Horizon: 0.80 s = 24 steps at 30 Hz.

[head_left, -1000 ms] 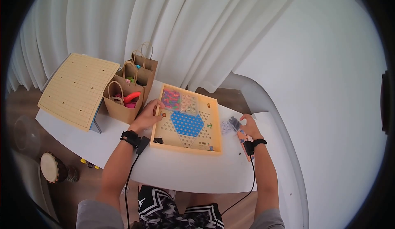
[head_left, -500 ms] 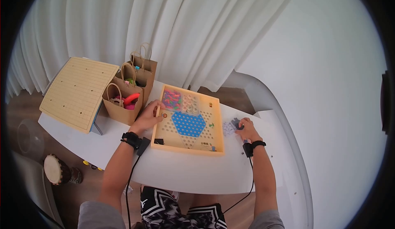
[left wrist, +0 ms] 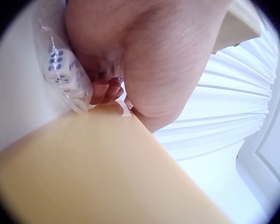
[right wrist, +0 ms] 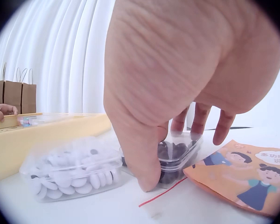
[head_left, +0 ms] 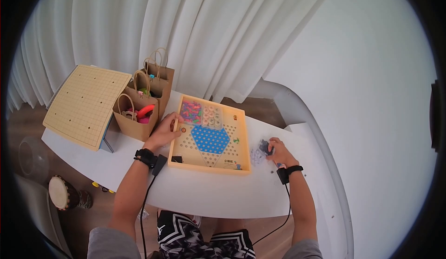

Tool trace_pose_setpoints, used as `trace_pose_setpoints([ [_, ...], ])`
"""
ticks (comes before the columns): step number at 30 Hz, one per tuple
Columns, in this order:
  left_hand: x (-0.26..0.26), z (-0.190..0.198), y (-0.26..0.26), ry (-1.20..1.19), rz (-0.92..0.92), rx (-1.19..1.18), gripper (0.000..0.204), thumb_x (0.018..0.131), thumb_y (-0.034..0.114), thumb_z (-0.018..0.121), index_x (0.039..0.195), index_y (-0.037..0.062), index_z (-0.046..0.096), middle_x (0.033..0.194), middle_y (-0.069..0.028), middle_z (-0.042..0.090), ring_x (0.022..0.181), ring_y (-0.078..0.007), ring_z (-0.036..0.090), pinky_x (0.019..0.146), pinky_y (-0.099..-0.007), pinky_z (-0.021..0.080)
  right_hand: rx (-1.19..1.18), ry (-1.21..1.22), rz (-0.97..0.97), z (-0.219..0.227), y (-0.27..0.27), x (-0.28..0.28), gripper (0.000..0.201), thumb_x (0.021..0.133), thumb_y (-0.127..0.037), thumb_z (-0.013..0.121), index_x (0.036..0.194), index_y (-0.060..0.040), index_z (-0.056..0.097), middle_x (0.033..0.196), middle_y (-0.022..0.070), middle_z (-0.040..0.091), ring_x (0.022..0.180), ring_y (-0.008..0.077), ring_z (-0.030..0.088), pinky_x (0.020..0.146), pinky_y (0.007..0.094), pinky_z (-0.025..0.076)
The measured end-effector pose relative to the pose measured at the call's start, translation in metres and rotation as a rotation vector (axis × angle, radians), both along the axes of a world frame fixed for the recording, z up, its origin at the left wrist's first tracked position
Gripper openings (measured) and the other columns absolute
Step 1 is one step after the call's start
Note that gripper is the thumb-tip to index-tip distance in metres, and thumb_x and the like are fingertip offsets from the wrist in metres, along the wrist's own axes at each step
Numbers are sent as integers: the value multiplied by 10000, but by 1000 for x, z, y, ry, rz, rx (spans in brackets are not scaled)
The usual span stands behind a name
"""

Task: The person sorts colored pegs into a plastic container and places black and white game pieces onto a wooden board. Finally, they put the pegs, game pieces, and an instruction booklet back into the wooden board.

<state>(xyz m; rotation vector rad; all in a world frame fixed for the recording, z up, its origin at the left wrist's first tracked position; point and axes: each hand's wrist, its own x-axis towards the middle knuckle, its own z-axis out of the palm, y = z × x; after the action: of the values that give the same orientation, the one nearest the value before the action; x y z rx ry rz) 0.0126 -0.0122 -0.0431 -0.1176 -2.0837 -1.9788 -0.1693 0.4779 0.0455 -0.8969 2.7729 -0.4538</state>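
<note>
My left hand grips the left wall of a shallow wooden game box, thumb on one side and curled fingers on the other. Beside those fingers, a clear plastic bag with dice shows in the left wrist view. To the right of the box, my right hand holds a small clear container of black game pieces on the table, thumb at its near side and fingers across it. A matching container of white pieces stands between it and the wooden box.
An orange booklet lies right of the black pieces. Inside the wooden box are colourful pegs, round discs and a blue hexagon pattern. Paper bags and a propped grid board stand at left. A drum is on the floor.
My right hand has come down from over the booklet onto the container of black pieces, its fingers now around it. My left hand keeps its grip on the wooden box.
</note>
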Motion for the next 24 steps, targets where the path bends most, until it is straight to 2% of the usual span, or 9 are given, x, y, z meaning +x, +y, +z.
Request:
trace_pose_setpoints([
  [17, -2, -3, -1, 22, -9, 8, 444, 794, -125, 632, 1159, 90, 498, 1121, -39, 525, 1048, -144, 587, 932, -304, 490, -3, -35, 9, 1, 9, 9, 432, 673, -80, 867, 977, -103, 561, 1553, 165, 455, 1454, 410, 397, 1177, 442, 369],
  [20, -1, 0, 0, -2, -2, 10, 442, 793, -125, 629, 1158, 89, 500, 1114, -37, 525, 1044, -143, 585, 931, -303, 488, 64, 30, 2, 8, 5, 18, 405, 696, -100, 857, 994, -109, 582, 1547, 159, 463, 1432, 415, 418, 1162, 451, 390],
  [22, -1, 0, -2, -27, -9, -18, 441, 792, -129, 623, 1156, 87, 498, 1119, -38, 521, 1038, -141, 580, 935, -302, 486, 42, 290, 133, 16, -6, 32, 386, 728, -152, 852, 1020, -116, 602, 1464, 161, 527, 1370, 408, 474, 1124, 461, 423],
  [23, 0, 1, -1, -31, -10, -17, 441, 792, -129, 623, 1156, 87, 498, 1119, -38, 521, 1038, -141, 580, 935, -302, 486, 44, 287, 132, 21, -15, 41, 386, 728, -152, 852, 1020, -116, 602, 1464, 161, 527, 1370, 408, 474, 1124, 461, 423],
  [24, 2, 2, 0, -9, -14, 14, 440, 793, -129, 620, 1156, 86, 496, 1123, -38, 520, 1034, -139, 576, 937, -298, 483, 62, 270, 167, 25, -27, 52, 368, 743, -203, 847, 1006, -104, 608, 1393, 158, 552, 1301, 392, 504, 1080, 454, 440],
])
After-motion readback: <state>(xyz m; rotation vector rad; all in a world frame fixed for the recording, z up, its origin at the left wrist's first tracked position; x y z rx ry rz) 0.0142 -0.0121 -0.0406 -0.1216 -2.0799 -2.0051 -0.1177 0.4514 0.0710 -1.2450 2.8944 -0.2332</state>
